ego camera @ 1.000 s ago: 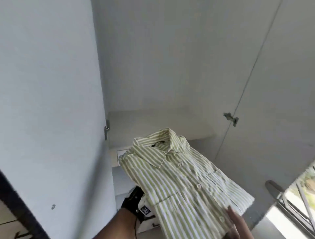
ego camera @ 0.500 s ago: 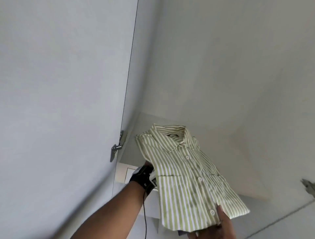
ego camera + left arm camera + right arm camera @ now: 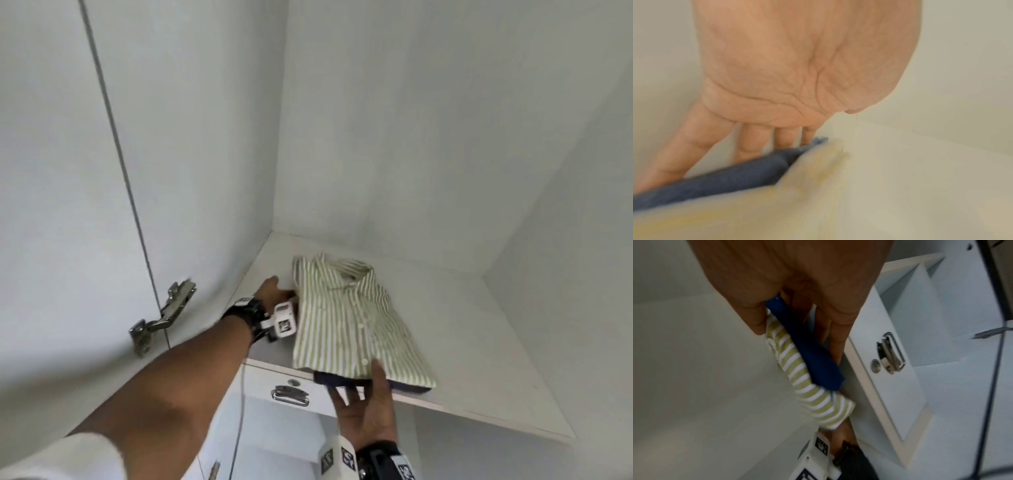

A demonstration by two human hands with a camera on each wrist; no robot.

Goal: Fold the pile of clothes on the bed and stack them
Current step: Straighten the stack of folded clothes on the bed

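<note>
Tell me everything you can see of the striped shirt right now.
The striped shirt is green and white, of a light woven-looking cloth, folded flat with collar and buttoned placket facing up. It lies on the wardrobe shelf, collar toward the back wall, on top of a folded dark blue garment that shows along its near edge. The right hand pinches the near edge, thumb on the stripes and fingers under the blue garment. The left hand has its fingers tucked under the stack's left side.

Fingers [image 3: 754, 142] under blue cloth [image 3: 725, 180] (blurred)
</note>
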